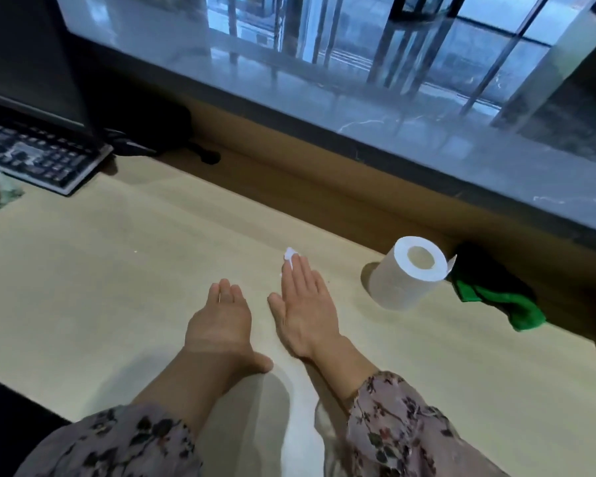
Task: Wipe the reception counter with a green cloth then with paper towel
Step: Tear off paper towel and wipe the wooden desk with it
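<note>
Paper towel scrap [290,253] pinned under the right hand [305,304], mid-surface [117,270].
Right hand flat, straight fingers pressing; left hand [217,321] relaxed alongside, holding nothing. Scrap likely thin, soft, quick to tear (press flat rather than pinch). Count: one scrap, one roll [406,273], one green cloth [496,294] crumpled just beside the roll.

No writing, label, brand or number can be read anywhere. The keys of the keyboard [38,156] at the left end of the bench [117,263] carry pale markings, but they are too small and blurred to make out.
</note>
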The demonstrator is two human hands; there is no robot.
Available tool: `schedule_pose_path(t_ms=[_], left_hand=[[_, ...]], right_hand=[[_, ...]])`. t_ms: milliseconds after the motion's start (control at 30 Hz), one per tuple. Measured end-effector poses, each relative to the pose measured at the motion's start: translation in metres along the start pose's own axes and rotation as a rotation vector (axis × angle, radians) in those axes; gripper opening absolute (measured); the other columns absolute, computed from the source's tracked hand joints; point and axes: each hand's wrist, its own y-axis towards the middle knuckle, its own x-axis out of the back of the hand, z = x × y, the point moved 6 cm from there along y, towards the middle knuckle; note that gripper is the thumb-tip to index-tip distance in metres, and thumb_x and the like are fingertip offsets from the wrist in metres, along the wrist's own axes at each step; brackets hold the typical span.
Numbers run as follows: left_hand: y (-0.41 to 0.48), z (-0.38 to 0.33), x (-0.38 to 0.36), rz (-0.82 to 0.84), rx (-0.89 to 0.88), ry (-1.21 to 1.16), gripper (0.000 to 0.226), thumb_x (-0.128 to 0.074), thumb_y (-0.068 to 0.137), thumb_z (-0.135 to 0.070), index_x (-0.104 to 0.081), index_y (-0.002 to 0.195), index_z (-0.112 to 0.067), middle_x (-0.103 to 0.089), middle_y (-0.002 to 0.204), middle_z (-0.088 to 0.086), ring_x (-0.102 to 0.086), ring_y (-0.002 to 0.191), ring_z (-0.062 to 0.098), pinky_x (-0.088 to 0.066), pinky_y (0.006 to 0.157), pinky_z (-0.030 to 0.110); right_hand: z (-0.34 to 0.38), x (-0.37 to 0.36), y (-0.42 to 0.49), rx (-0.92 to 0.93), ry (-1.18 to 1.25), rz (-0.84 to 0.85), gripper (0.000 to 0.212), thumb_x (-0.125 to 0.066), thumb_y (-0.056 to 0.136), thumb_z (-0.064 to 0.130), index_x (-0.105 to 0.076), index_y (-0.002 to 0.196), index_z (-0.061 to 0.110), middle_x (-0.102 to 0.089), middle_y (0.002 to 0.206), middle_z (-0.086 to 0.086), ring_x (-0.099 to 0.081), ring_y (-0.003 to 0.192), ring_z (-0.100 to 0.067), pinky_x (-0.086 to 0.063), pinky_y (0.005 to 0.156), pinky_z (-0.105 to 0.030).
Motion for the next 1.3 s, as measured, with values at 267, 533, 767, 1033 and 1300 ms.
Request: schedule_pose_path(t_ms=[267, 533, 767, 1033, 1300], left_hand=[[0.000, 0.001, 0.003, 0.009, -0.047, 0.039, 0.135, -0.070, 0.066, -0.068, 0.010, 0.150, 0.001, 0.012, 0.160, 0.014, 0.011, 0.149, 0.025, -0.024, 0.116, 0.036], [-0.001, 0.004, 0.002, -0.011, -0.080, 0.043, 0.134, -0.068, 0.068, -0.069, 0.012, 0.150, 0.001, 0.014, 0.160, 0.015, 0.012, 0.149, 0.025, -0.024, 0.116, 0.037], [-0.003, 0.006, 0.001, -0.013, -0.096, 0.051, 0.131, -0.066, 0.069, -0.070, 0.010, 0.150, 0.000, 0.012, 0.160, 0.015, 0.011, 0.149, 0.025, -0.026, 0.115, 0.036], [-0.010, -0.002, 0.011, 0.033, -0.086, 0.119, 0.133, -0.065, 0.068, -0.072, 0.008, 0.150, 0.003, 0.009, 0.160, 0.017, 0.009, 0.149, 0.029, -0.033, 0.111, 0.038], [-0.006, -0.041, 0.045, -0.093, -0.140, 0.266, 0.114, -0.068, 0.068, -0.063, -0.012, 0.150, -0.007, -0.034, 0.144, 0.012, -0.033, 0.133, 0.029, -0.037, 0.101, 0.037]], right_hand=[[-0.019, 0.011, 0.019, 0.089, -0.068, -0.012, 0.061, -0.011, 0.102, 0.044, 0.006, 0.153, 0.014, 0.012, 0.161, 0.000, 0.016, 0.146, -0.013, 0.003, 0.121, -0.036], [-0.042, 0.019, 0.057, -0.283, 0.035, -0.026, 0.062, -0.008, 0.102, 0.041, 0.007, 0.152, 0.009, 0.013, 0.160, -0.006, 0.015, 0.147, -0.018, 0.005, 0.120, -0.036], [-0.035, 0.002, -0.007, -0.378, 0.098, -0.118, 0.067, 0.001, 0.096, 0.045, 0.006, 0.153, 0.010, 0.012, 0.161, -0.002, 0.015, 0.147, -0.016, 0.004, 0.120, -0.035], [-0.069, -0.007, -0.127, -0.540, 0.085, -0.175, 0.081, 0.018, 0.081, 0.051, 0.008, 0.152, 0.012, 0.015, 0.160, 0.004, 0.016, 0.146, -0.012, 0.007, 0.118, -0.030], [-0.116, -0.007, -0.159, -0.862, 0.181, -0.166, 0.062, -0.007, 0.101, 0.039, 0.009, 0.152, 0.008, 0.015, 0.160, -0.005, 0.019, 0.146, -0.017, 0.003, 0.120, -0.037]])
